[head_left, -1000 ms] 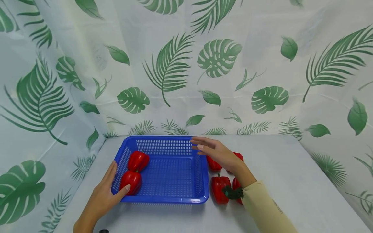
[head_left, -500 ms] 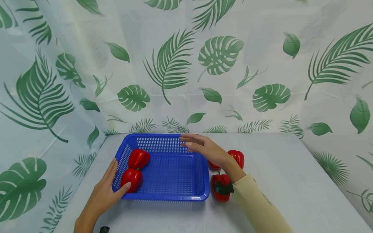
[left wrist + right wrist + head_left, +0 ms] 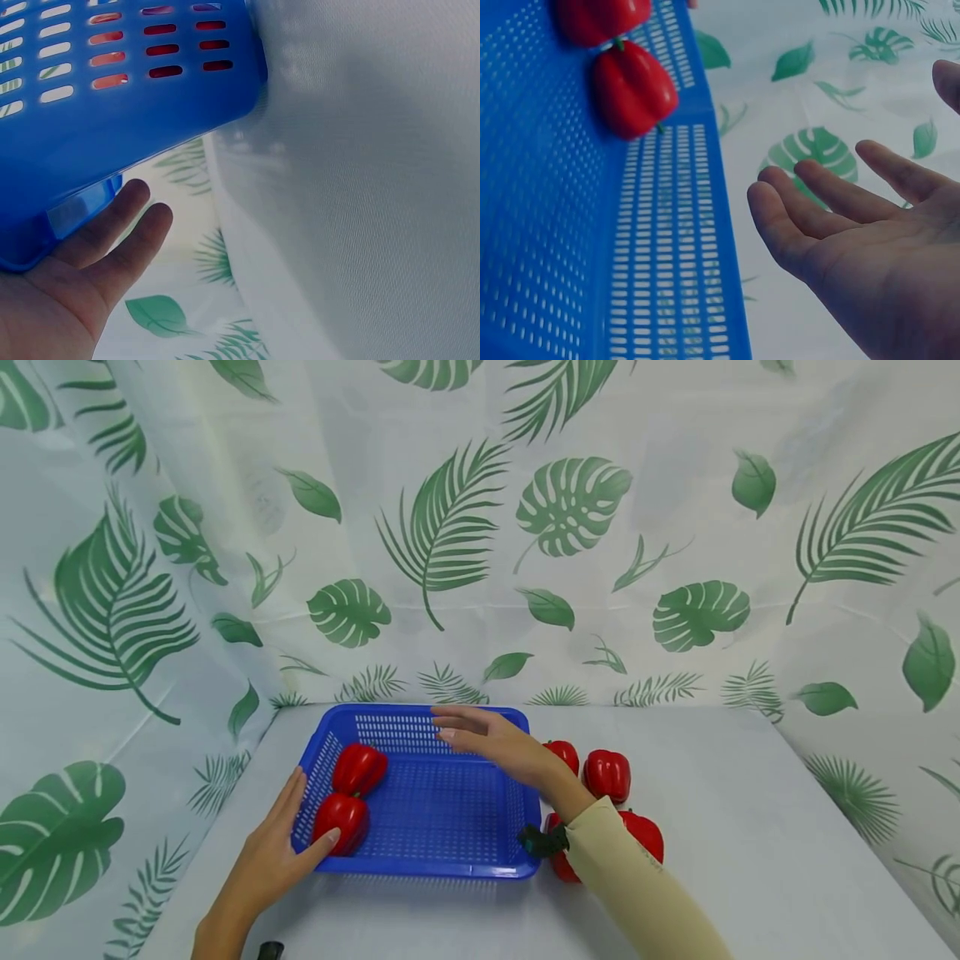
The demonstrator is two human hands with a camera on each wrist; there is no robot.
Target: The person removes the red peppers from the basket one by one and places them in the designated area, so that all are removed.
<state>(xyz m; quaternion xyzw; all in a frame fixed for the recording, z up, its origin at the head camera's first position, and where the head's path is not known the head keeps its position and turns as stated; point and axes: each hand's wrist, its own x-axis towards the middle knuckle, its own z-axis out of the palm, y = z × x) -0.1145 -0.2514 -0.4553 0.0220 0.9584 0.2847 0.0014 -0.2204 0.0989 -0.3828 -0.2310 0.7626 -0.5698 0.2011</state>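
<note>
A blue plastic basket (image 3: 427, 868) with slotted walls stands on the white table. Inside it, along its left side, lie two red bell peppers, one (image 3: 360, 768) behind the other (image 3: 342, 823). My left hand (image 3: 270, 856) rests against the basket's front left corner, fingers straight along the outer side and thumb over the rim. In the left wrist view, two extended fingers (image 3: 133, 247) show beside the basket wall. Over the basket's back right part hovers my right hand (image 3: 495, 743), fingers relaxed and nothing held. The right wrist view shows that palm (image 3: 900, 255) apart from the rim.
Several more red bell peppers, among them one at the back (image 3: 607, 775) and one (image 3: 643, 837) partly behind my sleeve (image 3: 630, 877), lie right of the basket. A leaf-patterned sheet (image 3: 465, 552) hangs behind the table. A small dark object (image 3: 271, 950) shows at the bottom edge.
My right hand has moved left, from the basket's right rim to over its back part. More of the peppers on the right now show. The left hand keeps its place at the corner.
</note>
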